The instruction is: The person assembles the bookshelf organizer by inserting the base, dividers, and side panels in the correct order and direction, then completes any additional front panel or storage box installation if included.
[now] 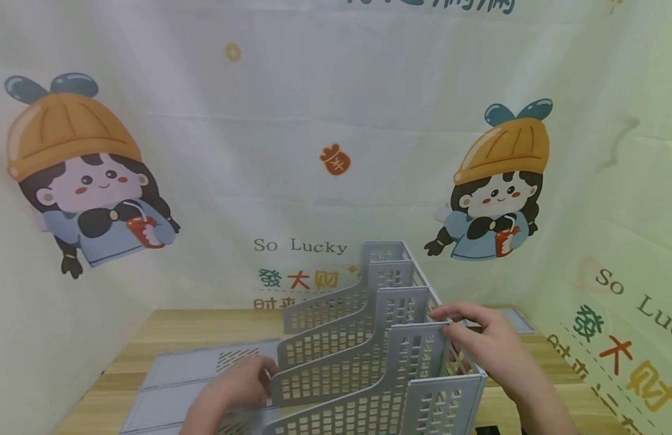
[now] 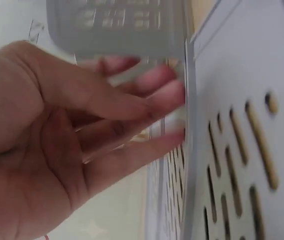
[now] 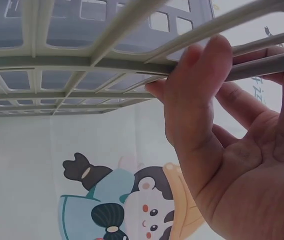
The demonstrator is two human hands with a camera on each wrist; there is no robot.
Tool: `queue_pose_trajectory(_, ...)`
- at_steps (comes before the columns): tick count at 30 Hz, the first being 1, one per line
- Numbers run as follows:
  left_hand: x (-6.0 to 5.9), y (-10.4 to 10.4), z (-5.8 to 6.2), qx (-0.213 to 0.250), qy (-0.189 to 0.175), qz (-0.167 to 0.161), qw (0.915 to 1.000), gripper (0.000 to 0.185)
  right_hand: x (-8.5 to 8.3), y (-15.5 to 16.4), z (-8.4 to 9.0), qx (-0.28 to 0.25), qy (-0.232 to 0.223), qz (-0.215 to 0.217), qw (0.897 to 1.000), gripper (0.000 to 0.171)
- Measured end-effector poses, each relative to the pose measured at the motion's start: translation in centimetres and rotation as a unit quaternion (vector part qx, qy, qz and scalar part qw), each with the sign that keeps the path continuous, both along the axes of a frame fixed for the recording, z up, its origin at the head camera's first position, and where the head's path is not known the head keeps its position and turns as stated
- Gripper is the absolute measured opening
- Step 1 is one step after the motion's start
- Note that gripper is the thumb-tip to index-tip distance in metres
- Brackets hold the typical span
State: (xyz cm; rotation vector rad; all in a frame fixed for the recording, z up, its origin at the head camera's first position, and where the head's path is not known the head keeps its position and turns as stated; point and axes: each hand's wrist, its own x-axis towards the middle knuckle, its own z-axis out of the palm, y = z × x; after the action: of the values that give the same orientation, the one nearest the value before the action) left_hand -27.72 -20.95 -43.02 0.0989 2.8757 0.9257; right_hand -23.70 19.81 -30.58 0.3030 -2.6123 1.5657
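A grey plastic file rack with lattice dividers stands on the table, its tall end to the right. At that end my right hand grips the top rail, with thumb and fingers on either side of a bar in the right wrist view. My left hand is at the low ends of the dividers, above flat grey panels. In the left wrist view its loosely bent fingers reach the edge of a slotted panel; whether they press on it cannot be told.
Flat grey panels with slots lie on the wooden table to the left. Another flat grey piece lies behind my right hand. A printed cloth with cartoon figures hangs at the back and sides. A small black object shows at the bottom edge.
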Motion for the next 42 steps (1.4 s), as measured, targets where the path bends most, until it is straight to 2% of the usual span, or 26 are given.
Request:
queue_pose_trajectory(4,-1.0,-0.7,0.4,-0.02,0.033,0.055,0.9978,0.032,0.1,-0.1,0.0,0.003,-0.002,-0.001,1.0,0.027)
queue_pose_trajectory(7,-1.8,-0.8,0.7,-0.036,0.057,0.069,0.9953,0.036,0.0,-0.5,0.1,-0.008,-0.005,0.006,1.0,0.028)
queue_pose_trajectory(11,-2.6,-0.7,0.7,-0.045,0.042,0.061,0.9963,0.038,-0.1,-1.0,0.3,-0.029,-0.008,0.018,0.999,0.029)
queue_pose_trajectory(15,-2.7,-1.3,0.3,-0.081,0.037,0.061,0.9942,0.035,-0.1,-1.6,0.5,-0.048,-0.005,0.026,0.998,0.029)
queue_pose_trajectory(18,-2.9,-1.5,-0.3,-0.112,0.061,0.056,0.9903,0.029,0.0,-1.8,0.3,-0.053,0.002,0.029,0.998,0.027)
queue_pose_trajectory(21,-3.2,-1.1,-0.9,-0.12,0.078,0.048,0.9886,0.018,0.3,-1.6,0.1,-0.053,0.001,0.021,0.998,0.026)
queue_pose_trajectory(23,-3.4,-0.9,-1.2,-0.113,0.087,0.046,0.9887,0.009,0.4,-1.5,0.0,-0.051,-0.004,0.013,0.999,0.027)
queue_pose_trajectory(30,-3.5,-1.0,-0.4,-0.068,0.081,0.043,0.9934,0.02,0.2,-1.2,0.2,-0.054,-0.003,0.014,0.998,0.027)
queue_pose_trajectory(36,-3.5,-1.2,-0.1,-0.06,0.057,0.034,0.996,0.015,0.2,-1.2,0.2,-0.058,0.001,0.02,0.998,0.028)
queue_pose_trajectory(42,-3.8,-0.7,-0.2,-0.068,0.046,0.044,0.9956,0.017,0.2,-1.1,0.2,-0.055,0.002,0.015,0.998,0.028)
